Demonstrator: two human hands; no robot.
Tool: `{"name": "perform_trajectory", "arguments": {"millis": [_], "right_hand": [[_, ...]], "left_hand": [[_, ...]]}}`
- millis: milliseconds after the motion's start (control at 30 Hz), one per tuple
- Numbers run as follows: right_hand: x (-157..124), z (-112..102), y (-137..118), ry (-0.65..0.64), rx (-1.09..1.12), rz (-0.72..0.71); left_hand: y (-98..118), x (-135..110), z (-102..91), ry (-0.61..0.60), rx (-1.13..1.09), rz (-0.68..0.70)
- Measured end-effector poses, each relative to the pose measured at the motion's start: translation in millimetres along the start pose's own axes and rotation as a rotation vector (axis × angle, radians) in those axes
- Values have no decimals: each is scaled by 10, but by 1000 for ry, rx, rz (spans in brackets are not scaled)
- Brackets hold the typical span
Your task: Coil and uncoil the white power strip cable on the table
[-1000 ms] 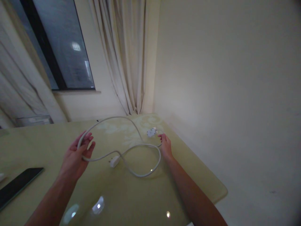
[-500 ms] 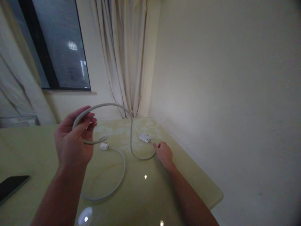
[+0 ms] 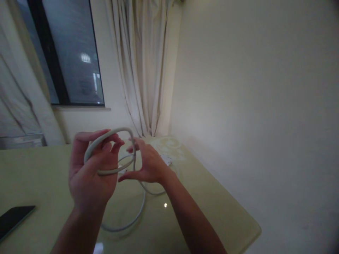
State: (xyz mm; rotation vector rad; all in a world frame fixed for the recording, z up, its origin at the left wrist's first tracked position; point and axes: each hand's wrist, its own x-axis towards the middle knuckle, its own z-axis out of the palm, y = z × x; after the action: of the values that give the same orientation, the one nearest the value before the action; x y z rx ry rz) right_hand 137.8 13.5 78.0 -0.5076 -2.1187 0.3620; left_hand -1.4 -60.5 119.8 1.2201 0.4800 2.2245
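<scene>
A looped white power cable (image 3: 123, 129) is held up above the table in my left hand (image 3: 92, 169), its fingers and thumb curled round the loop. Beside the loop's right end is my right hand (image 3: 150, 162), thumb and fingers spread apart; whether it touches the cable I cannot tell. Behind my right wrist lies a white socket block (image 3: 166, 159), partly covered. A white plug (image 3: 123, 169) on the table is mostly hidden by the hands and the loop. The rest of the cable curves over the table below them.
The pale green glossy table (image 3: 42, 176) has its right edge along a plain wall (image 3: 251, 106). A dark flat device (image 3: 16, 220) lies at the left. Curtains (image 3: 143, 70) and a dark window (image 3: 74, 53) stand beyond the table.
My right hand has left the cable near the socket block and moved left to the loop, its fingers spreading. The loop in my left hand is now smaller and rounder.
</scene>
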Motion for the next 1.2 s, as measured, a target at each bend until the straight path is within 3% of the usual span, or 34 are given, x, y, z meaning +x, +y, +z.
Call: {"name": "perform_trajectory", "arguments": {"millis": [133, 267, 400, 467, 567, 667, 767, 867, 933, 1100, 1200], "right_hand": [[-19, 341, 73, -42, 189, 116], [-15, 414, 142, 67, 168, 164], [70, 287, 118, 487, 489, 224], [105, 167, 83, 705, 700, 290], [125, -76, 3, 927, 888, 318], [113, -315, -119, 1043, 952, 246], [72, -498, -276, 1050, 1006, 225], [-4, -678, -418, 1089, 1028, 141], [-73, -823, -470, 1175, 1003, 23], [-288, -1197, -412, 1387, 967, -168], [-429, -1375, -344, 1462, 938, -226]], "left_hand": [[-6, 31, -21, 72, 13, 164], [-231, 107, -147, -29, 29, 76], [-559, 66, -220, -348, 318, -75], [-685, -5, -186, -529, 423, -230], [-775, -125, -89, -806, 433, -527], [-795, -245, -14, -1048, 304, -707], [-850, -355, -6, -1159, 97, -830], [-985, -382, -81, -1328, 162, -964], [-1098, -319, -173, -1308, 335, -916], [-1328, 14, -515, -892, 809, -418], [-1410, 183, -787, -661, 972, -276]]}}
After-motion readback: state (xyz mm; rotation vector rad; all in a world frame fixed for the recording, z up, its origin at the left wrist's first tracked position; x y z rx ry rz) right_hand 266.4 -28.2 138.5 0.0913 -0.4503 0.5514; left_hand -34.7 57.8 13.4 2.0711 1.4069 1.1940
